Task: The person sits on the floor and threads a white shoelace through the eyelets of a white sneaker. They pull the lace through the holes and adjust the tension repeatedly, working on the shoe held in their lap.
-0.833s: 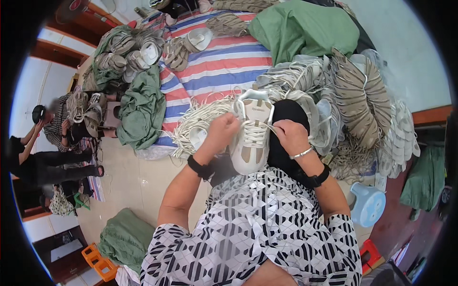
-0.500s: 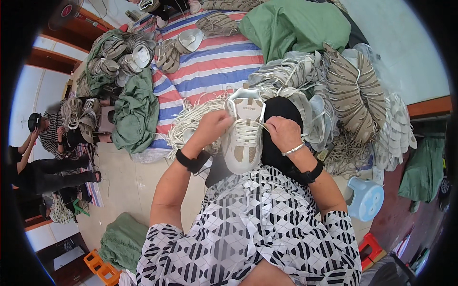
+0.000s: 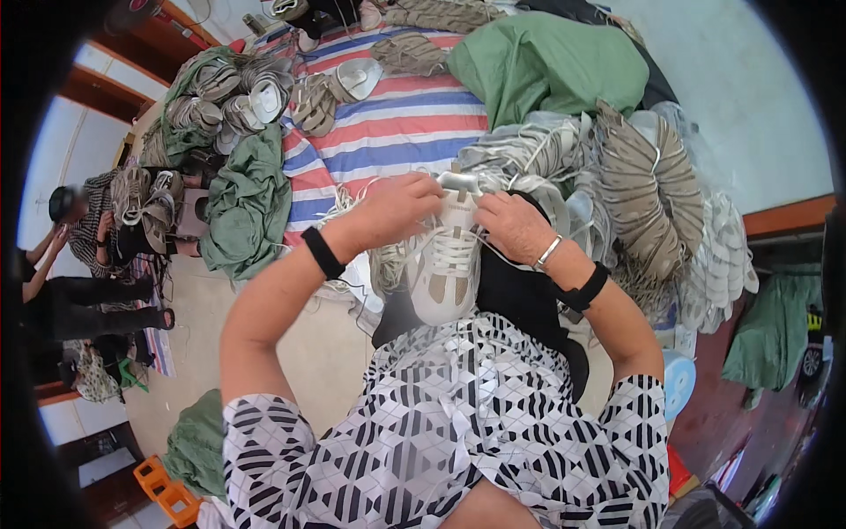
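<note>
A white sneaker (image 3: 443,286) with beige mesh patches stands between my knees, its toe toward me. White laces (image 3: 453,254) run across its front, and loose lace ends trail out at both sides. My left hand (image 3: 401,210) is closed at the left edge of the shoe's collar, beside the tongue (image 3: 457,212). On the opposite edge, my right hand (image 3: 518,227) has its bent fingers pressed to the collar. The fingertips are partly hidden, so whether they also pinch lace is hard to see.
Beyond my knees lie bundled beige shoe uppers (image 3: 652,194) and a green cloth sack (image 3: 551,66) on a striped sheet (image 3: 405,128). More shoe parts (image 3: 220,97) lie at the far left. A blue stool (image 3: 679,383) stands at my right; people (image 3: 88,220) sit and stand at left.
Both hands have moved up from the lace rows to the shoe's collar. My left elbow has swung outward. Laces that were held out sideways now hang looser.
</note>
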A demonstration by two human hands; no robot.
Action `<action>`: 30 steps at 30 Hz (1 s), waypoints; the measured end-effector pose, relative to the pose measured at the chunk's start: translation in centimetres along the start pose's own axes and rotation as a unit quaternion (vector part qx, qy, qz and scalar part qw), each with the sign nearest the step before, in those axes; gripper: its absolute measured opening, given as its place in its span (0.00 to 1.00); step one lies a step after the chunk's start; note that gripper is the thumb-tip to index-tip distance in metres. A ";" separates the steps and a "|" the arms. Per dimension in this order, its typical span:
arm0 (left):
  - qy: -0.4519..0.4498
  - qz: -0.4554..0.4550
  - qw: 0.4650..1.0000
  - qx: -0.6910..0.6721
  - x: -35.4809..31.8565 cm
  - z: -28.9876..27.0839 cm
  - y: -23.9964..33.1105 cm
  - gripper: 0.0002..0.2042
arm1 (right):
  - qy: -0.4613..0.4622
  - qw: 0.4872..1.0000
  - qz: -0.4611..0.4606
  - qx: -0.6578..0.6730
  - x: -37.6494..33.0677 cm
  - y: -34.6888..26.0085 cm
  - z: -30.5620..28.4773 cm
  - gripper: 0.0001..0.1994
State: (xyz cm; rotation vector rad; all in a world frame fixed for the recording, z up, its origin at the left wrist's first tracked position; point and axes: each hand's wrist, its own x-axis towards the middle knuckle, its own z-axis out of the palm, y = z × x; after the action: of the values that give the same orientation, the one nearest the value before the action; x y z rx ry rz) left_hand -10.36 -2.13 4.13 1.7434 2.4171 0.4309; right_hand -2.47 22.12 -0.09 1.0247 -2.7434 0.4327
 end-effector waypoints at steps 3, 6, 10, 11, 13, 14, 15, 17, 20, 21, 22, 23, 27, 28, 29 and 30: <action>-0.087 0.082 0.991 0.064 1.4 -0.7 -0.6 0.17 | -0.103 0.993 -0.050 -0.015 0.8 0.6 -1.2 0.06; -0.142 0.101 0.981 0.081 1.9 -1.5 -0.2 0.12 | -0.104 0.992 -0.077 -0.003 0.9 0.9 -0.7 0.04; -0.103 0.039 0.992 0.055 1.4 0.5 0.2 0.12 | -0.129 0.989 -0.071 0.018 0.9 0.6 -0.7 0.03; -0.092 0.012 0.995 0.044 1.3 1.2 0.5 0.13 | -0.131 0.989 -0.069 0.027 1.0 0.6 -0.7 0.04; -0.122 -0.062 0.990 -0.044 2.0 2.3 -0.1 0.12 | -0.127 0.985 -0.057 0.104 1.1 0.9 -0.6 0.05; -0.135 -0.098 0.982 -0.088 2.2 2.7 -0.6 0.12 | -0.125 0.980 -0.051 0.143 1.3 1.1 -0.4 0.06; -0.090 -0.142 0.971 -0.172 2.3 3.0 -1.1 0.13 | -0.141 0.979 -0.026 0.148 1.5 1.6 -0.2 0.07; 0.003 -0.225 0.915 -0.336 2.2 3.7 -2.0 0.14 | -0.170 0.973 0.022 0.157 2.3 2.4 0.5 0.10; 0.025 -0.168 0.928 -0.331 1.8 4.6 -1.8 0.13 | -0.237 0.965 0.095 0.053 2.7 1.1 2.1 0.12; 0.030 -0.139 0.937 -0.321 1.5 4.6 -1.7 0.12 | -0.250 0.960 0.118 0.029 2.8 0.5 1.9 0.13; -0.001 -0.121 0.953 -0.276 0.9 4.6 -1.6 0.11 | -0.250 0.964 0.089 0.011 2.9 -0.3 1.0 0.11; 0.028 -0.115 0.954 -0.277 0.4 4.7 -1.4 0.10 | -0.218 0.971 0.089 0.033 2.6 -0.5 0.9 0.10; 0.173 -0.125 0.880 -0.424 0.8 7.9 -1.8 0.10 | -0.013 0.989 0.083 0.119 0.1 1.9 2.7 0.06; 0.176 -0.146 0.823 -0.520 0.4 8.2 -2.0 0.10 | 0.068 0.982 0.083 0.157 -0.1 3.6 3.3 0.06; 0.206 -0.158 0.834 -0.487 -0.9 7.8 -2.1 0.10 | 0.061 0.848 0.256 0.460 0.6 2.9 1.4 0.07; 0.230 -0.159 0.843 -0.460 -1.2 7.4 -1.4 0.10 | 0.169 0.584 0.404 0.684 2.1 2.0 -0.6 0.08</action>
State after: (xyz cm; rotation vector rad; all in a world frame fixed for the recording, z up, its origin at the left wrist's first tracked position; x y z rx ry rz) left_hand -9.21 -2.51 -3.40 0.8486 2.0477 1.7478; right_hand -5.30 22.47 0.63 -0.4456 -1.8714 2.6971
